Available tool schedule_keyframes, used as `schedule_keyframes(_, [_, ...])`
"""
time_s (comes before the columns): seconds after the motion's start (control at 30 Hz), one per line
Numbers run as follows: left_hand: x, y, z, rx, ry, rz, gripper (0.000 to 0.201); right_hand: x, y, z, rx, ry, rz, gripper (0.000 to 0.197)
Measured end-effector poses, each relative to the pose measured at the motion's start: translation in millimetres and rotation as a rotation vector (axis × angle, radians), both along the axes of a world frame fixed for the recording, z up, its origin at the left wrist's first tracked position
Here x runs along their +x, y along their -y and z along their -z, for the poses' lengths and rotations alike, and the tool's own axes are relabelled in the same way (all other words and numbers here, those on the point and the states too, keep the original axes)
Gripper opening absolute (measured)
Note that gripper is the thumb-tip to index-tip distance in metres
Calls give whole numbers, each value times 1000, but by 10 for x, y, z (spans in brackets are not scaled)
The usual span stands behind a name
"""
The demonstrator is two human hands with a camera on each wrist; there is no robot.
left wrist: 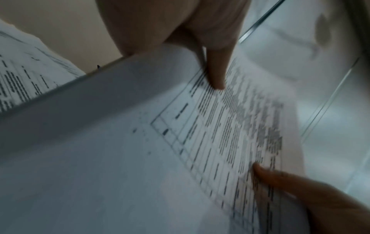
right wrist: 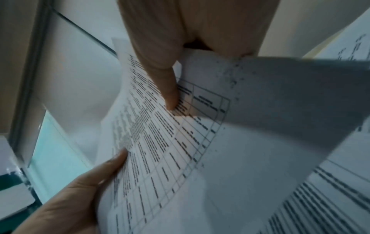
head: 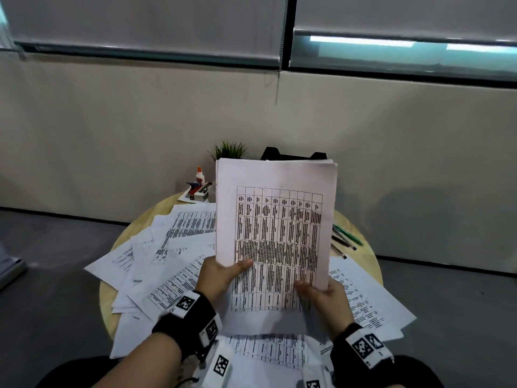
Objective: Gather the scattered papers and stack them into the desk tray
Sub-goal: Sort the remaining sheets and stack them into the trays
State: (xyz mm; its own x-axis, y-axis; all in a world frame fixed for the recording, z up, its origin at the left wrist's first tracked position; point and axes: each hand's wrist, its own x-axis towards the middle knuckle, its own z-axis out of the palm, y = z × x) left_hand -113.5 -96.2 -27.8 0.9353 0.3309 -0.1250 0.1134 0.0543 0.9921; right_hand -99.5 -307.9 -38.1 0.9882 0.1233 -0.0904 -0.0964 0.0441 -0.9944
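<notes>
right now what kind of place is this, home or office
Most likely an office or meeting corner: roller blinds over a glazed partition, a round wooden table strewn with printed table sheets, plus pens, a glue bottle and a black desk tray.

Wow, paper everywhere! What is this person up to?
The person is tidying up. Both the left hand and the right hand hold a gathered stack of papers upright above a round table. Many loose sheets lie spread over the table. A black tray shows just behind the stack, beside a small plant.
</notes>
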Motion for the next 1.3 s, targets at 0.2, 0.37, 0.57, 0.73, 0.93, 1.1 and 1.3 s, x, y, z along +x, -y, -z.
schedule_keyframes(0.2, [-47,-59,70,29,-61,135,39,-117,5,175,70,-168,17,13])
schedule_keyframes(0.37, [-131,-118,278,30,-172,246,40,-140,33,487,-121,-282,41,18])
schedule_keyframes(0.57, [-256,-260,351,84,-319,527,53,12,151,604,-216,-411,102,25])
schedule_keyframes(0.73, [-282,-358,420,-105,-450,689,50,327,197,518,-198,-429,67,23])
schedule_keyframes(0.93, [150,-475,443,-165,-380,606,55,781,179,405,-94,-372,-15,33])
schedule_keyframes(1.1, [668,-477,492,-223,-324,552,54,1039,244,268,-39,-352,-138,25])
schedule_keyframes(1.3, [1249,-327,447,-292,-263,428,40,1456,351,295,-143,-428,-46,20])
